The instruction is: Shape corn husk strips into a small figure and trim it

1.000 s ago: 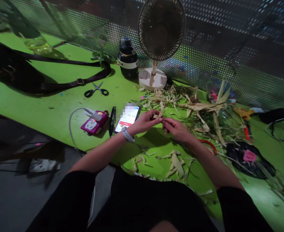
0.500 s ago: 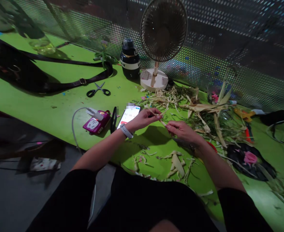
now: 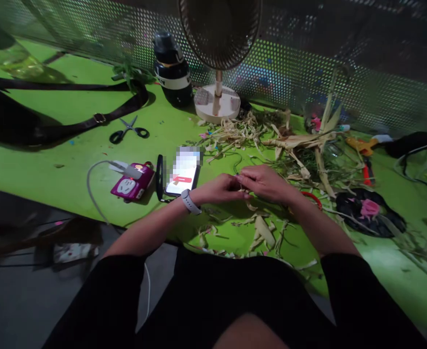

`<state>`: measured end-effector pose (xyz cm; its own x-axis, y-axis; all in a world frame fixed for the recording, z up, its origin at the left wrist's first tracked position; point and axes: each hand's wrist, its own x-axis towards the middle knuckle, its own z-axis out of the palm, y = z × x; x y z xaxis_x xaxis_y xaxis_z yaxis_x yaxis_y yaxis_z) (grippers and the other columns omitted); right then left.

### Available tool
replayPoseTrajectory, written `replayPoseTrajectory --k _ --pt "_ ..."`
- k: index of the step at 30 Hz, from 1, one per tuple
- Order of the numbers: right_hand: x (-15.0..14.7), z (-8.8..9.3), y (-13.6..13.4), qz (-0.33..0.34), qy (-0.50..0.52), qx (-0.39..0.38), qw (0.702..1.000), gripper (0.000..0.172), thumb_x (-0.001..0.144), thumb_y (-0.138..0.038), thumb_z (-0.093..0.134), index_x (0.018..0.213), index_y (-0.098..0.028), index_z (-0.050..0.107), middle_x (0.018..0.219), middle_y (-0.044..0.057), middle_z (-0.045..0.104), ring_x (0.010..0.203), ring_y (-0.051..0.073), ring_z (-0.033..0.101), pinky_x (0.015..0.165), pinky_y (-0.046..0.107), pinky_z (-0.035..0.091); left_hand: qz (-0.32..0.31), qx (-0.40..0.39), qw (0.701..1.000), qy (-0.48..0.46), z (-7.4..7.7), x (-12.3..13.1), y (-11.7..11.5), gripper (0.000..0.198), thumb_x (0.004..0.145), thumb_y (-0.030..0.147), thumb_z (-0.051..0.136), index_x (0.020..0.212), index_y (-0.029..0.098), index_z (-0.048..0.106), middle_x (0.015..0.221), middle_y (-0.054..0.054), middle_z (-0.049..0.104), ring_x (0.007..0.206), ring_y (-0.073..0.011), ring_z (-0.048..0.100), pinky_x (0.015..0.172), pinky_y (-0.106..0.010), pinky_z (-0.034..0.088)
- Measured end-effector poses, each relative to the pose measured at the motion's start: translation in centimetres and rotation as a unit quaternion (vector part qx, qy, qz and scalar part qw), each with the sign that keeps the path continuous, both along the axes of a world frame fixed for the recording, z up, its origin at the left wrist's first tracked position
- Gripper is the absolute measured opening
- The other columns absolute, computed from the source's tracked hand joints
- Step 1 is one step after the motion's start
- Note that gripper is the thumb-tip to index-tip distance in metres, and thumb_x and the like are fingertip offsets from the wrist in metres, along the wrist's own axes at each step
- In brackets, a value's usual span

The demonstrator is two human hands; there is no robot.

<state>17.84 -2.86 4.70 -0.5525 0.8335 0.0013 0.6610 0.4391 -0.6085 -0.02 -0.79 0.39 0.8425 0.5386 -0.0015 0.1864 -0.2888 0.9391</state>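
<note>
Beneath the phone (image 3: 186,169), a green table (image 3: 71,169). Right of the phone, a heap of dry husks (image 3: 300,140). Behind the phone, slightly right, a fan (image 3: 218,104). Right of the phone and a little nearer the body, left hand (image 3: 224,188) and right hand (image 3: 266,182), tips touching, pinched narrow on a pale strip (image 3: 242,189), mostly hidden between both.

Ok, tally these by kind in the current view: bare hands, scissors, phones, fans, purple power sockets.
Hands: 2, left hand and right hand
Scissors: 1
Phone: 1
Fan: 1
Purple power socket: 1
Total: 6
</note>
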Motion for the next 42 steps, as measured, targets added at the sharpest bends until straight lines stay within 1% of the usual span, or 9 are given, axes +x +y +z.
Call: replayPoseTrajectory --k 4,9,17,21,24,29,33,37,42 --pt "0.0 -0.4 -0.2 -0.033 0.064 0.068 0.995 0.033 0.093 -0.029 0.039 0.061 -0.020 0.035 0.059 -0.003 0.037 0.057 0.011 0.036 0.059 0.027 0.025 -0.015 -0.056 0.998 -0.030 0.5 -0.2 0.0 0.032 0.080 0.041 0.064 0.072 0.011 0.059 0.060 0.005 0.041 0.054 -0.0052 0.034 0.051 -0.020 0.027" --pt "-0.2 -1.0 -0.1 -0.087 0.102 0.064 0.989 0.039 0.093 -0.037 0.041 0.058 -0.021 0.032 0.056 -0.004 0.033 0.055 0.010 0.033 0.058 0.027 0.025 -0.045 -0.153 0.987 -0.027 0.6 0.0 -0.6 0.036 0.077 0.041 0.069 0.064 0.013 0.052 0.051 0.007 0.039 0.045 -0.0034 0.034 0.045 -0.019 0.024" --pt "2.1 -0.5 1.1 -0.106 0.191 -0.140 0.966 0.053 0.083 -0.068 0.048 0.064 -0.018 0.051 0.057 -0.004 0.045 0.054 0.009 0.040 0.053 0.024 0.030 0.072 -0.334 0.926 -0.162 -0.3 0.3 -0.3 0.036 0.078 0.047 0.068 0.092 0.014 0.061 0.062 0.000 0.064 0.055 -0.0094 0.061 0.053 -0.019 0.044" --pt "1.3 -1.1 1.0 -0.122 0.250 -0.186 0.942 0.050 0.079 -0.063 0.058 0.061 -0.018 0.051 0.051 -0.006 0.045 0.047 0.007 0.035 0.047 0.023 0.026 0.046 -0.415 0.891 -0.177 -0.4 0.6 -0.5 0.044 0.077 0.051 0.068 0.095 0.012 0.060 0.068 -0.007 0.071 0.056 -0.0137 0.066 0.051 -0.021 0.046" --pt "0.5 -1.6 0.8 -0.116 0.285 -0.219 0.926 0.047 0.079 -0.060 0.060 0.062 -0.017 0.052 0.050 -0.006 0.045 0.045 0.006 0.033 0.045 0.023 0.023 0.052 -0.429 0.889 -0.152 -0.1 0.7 -0.8 0.039 0.078 0.048 0.068 0.088 0.012 0.059 0.061 -0.003 0.068 0.045 -0.0099 0.061 0.044 -0.018 0.043" --pt "0.1 -2.0 0.8 -0.187 0.334 -0.191 0.904 0.050 0.072 -0.058 0.068 0.053 -0.019 0.043 0.046 -0.009 0.031 0.044 0.005 0.022 0.044 0.024 0.016 0.077 -0.387 0.911 -0.122 0.5 0.5 -1.0 0.033 0.079 0.045 0.067 0.077 0.015 0.053 0.048 0.003 0.061 0.034 -0.0053 0.048 0.037 -0.016 0.036" --pt "0.1 -2.2 1.1 -0.206 0.329 -0.181 0.904 0.052 0.067 -0.060 0.070 0.051 -0.019 0.043 0.046 -0.008 0.032 0.045 0.005 0.023 0.044 0.024 0.015 0.077 -0.359 0.925 -0.095 0.5 0.6 -1.2 0.035 0.077 0.047 0.068 0.075 0.015 0.053 0.047 0.003 0.060 0.036 -0.0071 0.051 0.040 -0.017 0.039" --pt "1.0 -2.4 1.9 -0.233 0.346 -0.211 0.884 0.049 0.067 -0.063 0.068 0.057 -0.019 0.049 0.047 -0.007 0.039 0.043 0.006 0.031 0.043 0.023 0.021 0.121 -0.390 0.891 -0.197 -0.1 0.9 -0.9 0.033 0.078 0.045 0.068 0.083 0.015 0.057 0.059 -0.001 0.068 0.051 -0.0110 0.063 0.053 -0.021 0.048" --pt "2.1 -2.7 2.4 -0.298 0.393 -0.144 0.858 0.034 0.079 -0.051 0.053 0.064 -0.021 0.051 0.054 -0.003 0.047 0.046 0.011 0.042 0.046 0.025 0.033 0.179 -0.415 0.814 -0.365 -0.6 1.1 0.2 0.036 0.083 0.044 0.064 0.108 0.019 0.062 0.108 -0.008 0.072 0.104 -0.0183 0.067 0.090 -0.031 0.049"
